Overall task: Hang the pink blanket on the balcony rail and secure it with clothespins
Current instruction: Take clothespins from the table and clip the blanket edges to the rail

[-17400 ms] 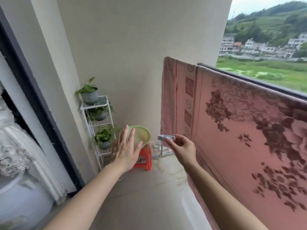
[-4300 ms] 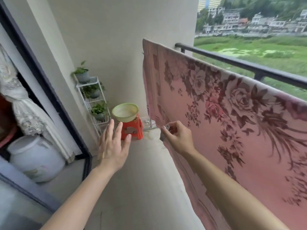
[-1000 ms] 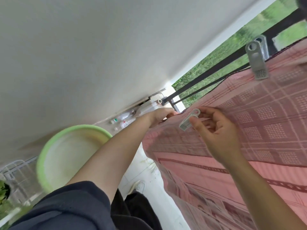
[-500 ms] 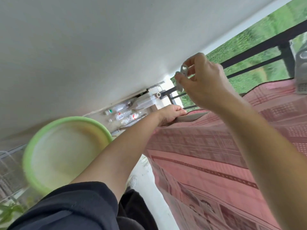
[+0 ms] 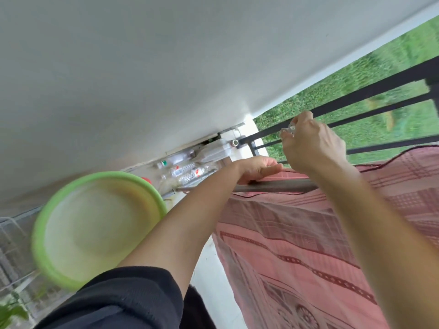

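Note:
The pink blanket (image 5: 308, 233) hangs over the dark balcony rail (image 5: 273, 187), with its patterned side facing me. My left hand (image 5: 257, 168) grips the blanket's corner at the rail's left end, fingers curled over the fabric. Just above and to the right, my right hand (image 5: 311, 143) is raised over the rail and pinches a clear-grey clothespin (image 5: 288, 130) between thumb and fingers. Only the clothespin's ring end shows; the hand hides the remainder. The clothespin is apart from the blanket.
A green basin (image 5: 95, 229) stands at the left, near a white wire rack (image 5: 11, 245). Several plastic bottles (image 5: 187, 170) lie in the floor corner by the white wall (image 5: 166, 67). Black railing bars (image 5: 356, 110) and grass lie beyond.
Over the last second my right hand lifted the clothespin off the blanket, up over the rail, then lowered it slightly. My left hand keeps its hold on the blanket corner.

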`<act>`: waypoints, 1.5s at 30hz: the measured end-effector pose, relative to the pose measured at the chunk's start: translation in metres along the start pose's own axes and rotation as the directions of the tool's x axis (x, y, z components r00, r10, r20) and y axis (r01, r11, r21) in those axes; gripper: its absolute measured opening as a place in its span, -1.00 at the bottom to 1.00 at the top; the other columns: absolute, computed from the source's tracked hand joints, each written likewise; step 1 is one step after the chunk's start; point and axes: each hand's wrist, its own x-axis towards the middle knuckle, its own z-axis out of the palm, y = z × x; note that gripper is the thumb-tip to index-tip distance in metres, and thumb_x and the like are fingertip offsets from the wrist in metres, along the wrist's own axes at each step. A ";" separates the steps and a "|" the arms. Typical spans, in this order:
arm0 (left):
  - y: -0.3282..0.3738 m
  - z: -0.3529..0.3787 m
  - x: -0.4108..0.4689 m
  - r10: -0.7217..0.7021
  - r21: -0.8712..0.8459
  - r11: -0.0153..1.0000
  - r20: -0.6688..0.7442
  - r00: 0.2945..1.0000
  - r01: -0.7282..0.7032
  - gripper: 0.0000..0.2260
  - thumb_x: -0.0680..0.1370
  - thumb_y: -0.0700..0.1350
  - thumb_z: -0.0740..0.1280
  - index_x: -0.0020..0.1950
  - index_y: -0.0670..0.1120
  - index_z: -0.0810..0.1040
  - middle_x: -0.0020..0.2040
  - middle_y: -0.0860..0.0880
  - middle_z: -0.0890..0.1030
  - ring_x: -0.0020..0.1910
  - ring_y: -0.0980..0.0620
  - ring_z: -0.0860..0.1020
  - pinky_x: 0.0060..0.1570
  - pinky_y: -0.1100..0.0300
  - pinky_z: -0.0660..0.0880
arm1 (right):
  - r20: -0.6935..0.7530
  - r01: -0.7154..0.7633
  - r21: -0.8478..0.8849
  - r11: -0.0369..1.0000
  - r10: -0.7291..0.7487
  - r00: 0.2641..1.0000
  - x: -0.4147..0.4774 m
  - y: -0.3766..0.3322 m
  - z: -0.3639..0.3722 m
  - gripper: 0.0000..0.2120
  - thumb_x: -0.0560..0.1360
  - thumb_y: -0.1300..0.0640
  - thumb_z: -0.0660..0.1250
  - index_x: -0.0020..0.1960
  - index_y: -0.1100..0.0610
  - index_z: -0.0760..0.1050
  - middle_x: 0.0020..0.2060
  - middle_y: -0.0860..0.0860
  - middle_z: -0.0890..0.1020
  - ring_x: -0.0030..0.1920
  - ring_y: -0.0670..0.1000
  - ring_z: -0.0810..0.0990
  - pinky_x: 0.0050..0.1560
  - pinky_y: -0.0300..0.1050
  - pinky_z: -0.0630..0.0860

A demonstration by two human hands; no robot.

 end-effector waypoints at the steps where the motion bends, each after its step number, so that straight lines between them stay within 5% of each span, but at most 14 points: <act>1: -0.008 -0.001 0.004 0.001 0.003 1.000 0.016 1.000 -0.001 -0.13 0.26 0.57 0.26 0.15 -0.18 0.51 0.12 -0.13 0.58 0.04 -0.09 0.53 0.13 -0.02 0.40 | 0.000 -0.018 0.005 1.000 0.018 1.000 0.000 0.002 0.001 -0.73 0.64 0.02 0.18 0.24 0.17 0.32 -0.19 0.03 0.47 -0.17 0.11 0.47 -0.16 -0.01 0.33; 3: -0.009 -0.004 -0.006 -0.020 -0.058 0.998 0.029 0.999 0.022 -0.28 0.34 0.40 0.42 0.22 -0.15 0.55 0.21 -0.20 0.60 0.14 -0.15 0.56 0.22 0.01 0.43 | -0.024 -0.022 0.012 1.000 0.022 0.999 -0.001 0.007 0.004 -0.71 0.64 0.00 0.17 0.24 0.17 0.32 -0.14 0.07 0.53 -0.15 0.11 0.46 -0.15 0.00 0.32; 6: -0.016 -0.007 -0.014 -0.008 -0.206 0.979 -0.016 1.000 0.005 -0.58 0.46 0.04 0.49 0.17 -0.23 0.63 -0.08 -0.15 0.66 -0.17 0.05 0.54 -0.15 0.29 0.43 | -0.075 0.002 0.038 0.999 0.000 0.997 0.002 0.007 0.007 -0.70 0.64 -0.02 0.17 0.24 0.17 0.32 0.01 0.11 0.60 -0.06 0.15 0.53 -0.12 0.02 0.34; 12: -0.019 -0.013 -0.019 -0.060 0.033 0.998 -0.019 0.998 0.061 -0.46 0.38 0.35 0.41 0.10 -0.04 0.69 0.12 -0.12 0.68 0.19 -0.07 0.60 0.37 -0.03 0.40 | -0.047 0.059 0.059 0.997 -0.056 0.997 0.006 0.003 0.013 -0.71 0.64 0.00 0.17 0.25 0.17 0.33 0.04 0.11 0.60 0.02 0.18 0.59 -0.12 0.01 0.37; 16: -0.009 -0.033 -0.038 -0.024 0.122 0.992 -0.071 0.997 0.032 -0.78 0.52 -0.09 0.46 0.05 -0.22 0.65 -0.04 -0.17 0.70 -0.09 -0.01 0.64 0.09 0.09 0.55 | -0.052 0.085 0.105 0.991 -0.080 0.995 0.008 -0.002 0.016 -0.73 0.64 0.00 0.17 0.24 0.16 0.33 0.04 0.10 0.60 0.03 0.18 0.59 -0.11 0.01 0.36; 19: -0.011 -0.033 -0.049 0.072 0.239 0.971 -0.188 0.980 -0.025 -0.90 0.53 -0.17 0.44 -0.03 -0.14 0.56 -0.20 -0.08 0.70 -0.28 0.16 0.61 -0.18 0.23 0.49 | -0.067 0.092 0.128 0.987 -0.084 0.994 0.007 -0.005 0.017 -0.71 0.64 -0.01 0.17 0.24 0.16 0.33 0.06 0.10 0.60 0.04 0.19 0.59 -0.12 0.00 0.32; 22: -0.023 -0.021 -0.062 0.159 0.249 0.965 -0.329 0.931 -0.076 -0.77 0.56 -0.24 0.38 -0.19 0.02 0.43 -0.31 0.06 0.61 -0.38 0.28 0.54 -0.31 0.29 0.40 | -0.092 0.099 0.140 0.985 -0.087 0.992 0.005 -0.004 0.017 -0.72 0.64 -0.01 0.17 0.24 0.16 0.33 0.04 0.09 0.60 0.01 0.18 0.58 -0.14 -0.01 0.31; 26: -0.032 -0.012 -0.078 0.155 0.209 0.974 -0.346 0.925 -0.085 -0.75 0.55 -0.32 0.28 -0.02 -0.06 0.72 -0.16 0.09 0.69 -0.23 0.25 0.59 -0.14 0.40 0.40 | -0.087 0.115 0.130 0.985 -0.104 0.991 0.005 -0.003 0.021 -0.75 0.64 0.01 0.17 0.22 0.15 0.33 0.03 0.08 0.60 0.00 0.17 0.60 -0.14 0.00 0.34; 29: -0.020 -0.025 -0.087 0.070 0.286 0.958 -0.185 0.980 -0.014 -0.52 0.50 -0.39 0.17 0.24 0.01 0.65 0.12 0.04 0.67 -0.21 0.34 0.57 -0.16 0.50 0.40 | -0.072 0.116 0.124 0.985 -0.108 0.992 0.006 -0.004 0.023 -0.75 0.64 0.02 0.17 0.22 0.15 0.33 0.03 0.07 0.60 -0.01 0.16 0.60 -0.15 0.00 0.35; 31: -0.007 -0.038 -0.089 0.006 0.443 0.897 0.018 1.000 -0.013 -0.49 0.50 -0.33 0.26 0.40 0.05 0.50 0.28 0.14 0.53 0.08 0.41 0.48 0.06 0.55 0.33 | -0.056 0.105 0.134 0.985 -0.098 0.994 0.007 -0.005 0.023 -0.74 0.64 0.01 0.17 0.24 0.14 0.33 0.04 0.07 0.60 0.00 0.16 0.59 -0.15 -0.01 0.32; 34: 0.000 -0.042 -0.088 -0.134 0.605 0.797 0.183 0.974 -0.004 -0.23 0.37 -0.07 0.56 0.51 0.07 0.31 0.32 0.17 0.38 0.32 0.18 0.33 0.33 0.25 0.27 | -0.028 0.093 0.173 0.981 -0.090 0.996 0.008 -0.007 0.021 -0.71 0.64 -0.01 0.18 0.25 0.14 0.34 0.07 0.08 0.60 -0.05 0.15 0.52 -0.14 -0.03 0.29; 38: -0.013 -0.026 -0.084 0.141 0.516 0.854 -0.111 0.984 -0.065 -0.64 0.50 0.03 0.46 0.30 0.05 0.60 0.15 0.11 0.65 0.12 0.22 0.55 0.17 0.14 0.48 | 0.029 0.081 0.300 0.951 -0.094 0.995 0.011 -0.011 0.018 -0.67 0.60 -0.09 0.22 0.26 0.09 0.39 0.10 0.04 0.61 0.05 0.12 0.56 -0.07 0.01 0.45; 41: -0.021 -0.021 -0.076 0.118 0.262 0.964 -0.297 0.948 -0.038 -0.84 0.55 -0.07 0.42 0.10 0.02 0.72 -0.20 0.21 0.68 -0.26 0.37 0.55 -0.18 0.33 0.45 | 0.042 0.096 0.396 0.913 -0.123 0.992 0.016 -0.015 0.011 -0.75 0.54 -0.13 0.31 0.12 0.00 0.51 0.01 -0.05 0.63 0.04 0.05 0.59 0.04 0.03 0.55; 45: -0.025 -0.016 -0.066 0.060 0.091 0.995 -0.368 0.928 -0.028 -0.87 0.52 -0.09 0.46 0.04 -0.02 0.73 -0.11 0.10 0.73 -0.10 0.13 0.65 0.03 0.11 0.56 | 0.041 0.113 0.427 0.897 -0.144 0.989 0.022 -0.018 -0.001 -0.80 0.50 -0.11 0.37 0.00 0.00 0.58 -0.14 -0.06 0.67 -0.11 -0.01 0.63 -0.03 -0.05 0.59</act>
